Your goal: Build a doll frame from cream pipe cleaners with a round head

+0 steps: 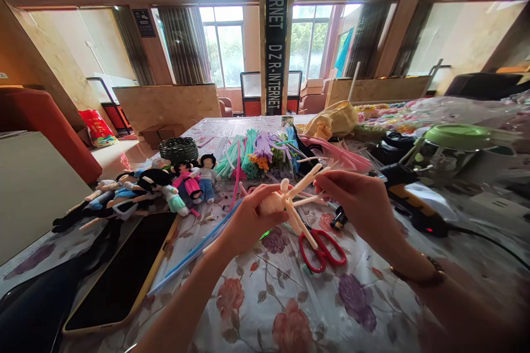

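A cream pipe-cleaner doll body (pixel 273 203), with a rounded wound part and several long stems sticking out, is held above the table. My left hand (pixel 253 215) wraps its fingers round the wound part. At the other side my right hand (pixel 355 198) pinches one of the cream stems (pixel 308 181) between thumb and fingers. Red-handled scissors (pixel 322 251) lie on the cloth just below the stems, their blades partly hidden. A small black lighter-like object (pixel 339 218) rests beneath my right hand. Blue pipe cleaners (pixel 194 251) run along under my left hand.
Finished pipe-cleaner dolls (pixel 174 182) crowd the left, near a dark basket (pixel 179 149) and a phone (pixel 124 276). Bundles of coloured pipe cleaners (pixel 256 149) lie behind my hands. A corded black-and-yellow glue gun (pixel 409 204) and a green-lidded jar (pixel 455 140) stand right.
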Tool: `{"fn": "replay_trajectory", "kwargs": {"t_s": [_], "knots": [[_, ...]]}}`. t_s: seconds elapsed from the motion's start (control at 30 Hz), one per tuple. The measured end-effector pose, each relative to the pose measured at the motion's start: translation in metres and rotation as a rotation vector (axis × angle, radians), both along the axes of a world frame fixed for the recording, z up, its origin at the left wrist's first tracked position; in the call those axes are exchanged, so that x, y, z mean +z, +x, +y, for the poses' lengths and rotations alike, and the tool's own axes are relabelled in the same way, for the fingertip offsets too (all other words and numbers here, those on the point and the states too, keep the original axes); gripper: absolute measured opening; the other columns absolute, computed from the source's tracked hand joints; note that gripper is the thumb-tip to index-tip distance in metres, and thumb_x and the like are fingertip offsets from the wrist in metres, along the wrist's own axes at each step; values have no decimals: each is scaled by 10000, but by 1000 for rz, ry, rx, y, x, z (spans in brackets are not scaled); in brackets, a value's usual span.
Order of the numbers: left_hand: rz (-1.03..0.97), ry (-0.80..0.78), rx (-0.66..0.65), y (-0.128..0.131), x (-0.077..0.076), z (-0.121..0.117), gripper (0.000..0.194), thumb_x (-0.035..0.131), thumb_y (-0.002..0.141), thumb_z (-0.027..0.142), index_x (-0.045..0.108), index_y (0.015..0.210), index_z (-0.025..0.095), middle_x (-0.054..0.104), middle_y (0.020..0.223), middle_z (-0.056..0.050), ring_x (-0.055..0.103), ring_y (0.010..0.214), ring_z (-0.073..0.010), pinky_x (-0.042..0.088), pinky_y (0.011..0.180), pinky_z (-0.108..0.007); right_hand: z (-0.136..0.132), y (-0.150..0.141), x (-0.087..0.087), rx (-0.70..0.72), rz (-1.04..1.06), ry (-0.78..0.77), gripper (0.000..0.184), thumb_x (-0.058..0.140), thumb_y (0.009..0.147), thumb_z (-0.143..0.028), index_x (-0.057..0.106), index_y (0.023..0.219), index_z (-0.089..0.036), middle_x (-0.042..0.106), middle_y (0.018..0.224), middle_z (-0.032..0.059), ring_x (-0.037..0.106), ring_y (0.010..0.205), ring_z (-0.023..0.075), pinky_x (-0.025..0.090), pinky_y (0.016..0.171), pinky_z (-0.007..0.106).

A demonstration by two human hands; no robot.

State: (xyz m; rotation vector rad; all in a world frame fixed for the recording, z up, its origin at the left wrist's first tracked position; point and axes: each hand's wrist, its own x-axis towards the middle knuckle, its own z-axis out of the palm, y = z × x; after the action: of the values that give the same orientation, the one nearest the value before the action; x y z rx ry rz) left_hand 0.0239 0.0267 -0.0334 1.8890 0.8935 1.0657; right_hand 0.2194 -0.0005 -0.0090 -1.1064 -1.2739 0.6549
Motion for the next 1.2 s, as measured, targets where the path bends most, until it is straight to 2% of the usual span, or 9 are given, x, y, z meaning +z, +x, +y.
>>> {"fn": "replay_trajectory", "kwargs": {"t_s": [0.23,0.47,0.77,1.07,1.2], "knots": [[-32,-38,13,1,0,0,441,690,695,321,617,1103,174,555,948,-41,418,701,-105,376,581,-197,-4,-8,-2,-21,69,15,120,713,694,-315,703,689,-196,664,587,-15,607,533,99,512,542,211],[-43,20,18,2,0,-1,402,695,689,303,642,1071,192,547,883,-18,418,699,-106,365,571,-194,-3,-9,-1,-5,80,8,114,719,690,-301,701,683,-189,663,583,-19,602,526,87,513,545,196],[-26,-21,-13,1,0,0,402,679,710,296,626,1079,147,572,1071,-83,464,848,-156,401,703,-239,-2,-5,-2,48,4,17,130,693,715,-323,699,692,-195,654,603,-16,607,563,101,521,584,222],[-33,-60,14,4,5,-3,408,686,698,320,631,1054,128,572,1020,-76,427,749,-121,363,598,-211,0,-7,-6,58,28,18,142,692,720,-335,700,742,-195,684,624,-6,635,561,115,536,578,241],[-51,-62,66,3,3,-1,438,717,660,331,633,1047,143,544,963,-53,422,736,-114,357,573,-200,1,-6,-9,29,-80,40,191,673,741,-381,699,766,-193,692,636,5,653,581,141,535,570,261]]}}
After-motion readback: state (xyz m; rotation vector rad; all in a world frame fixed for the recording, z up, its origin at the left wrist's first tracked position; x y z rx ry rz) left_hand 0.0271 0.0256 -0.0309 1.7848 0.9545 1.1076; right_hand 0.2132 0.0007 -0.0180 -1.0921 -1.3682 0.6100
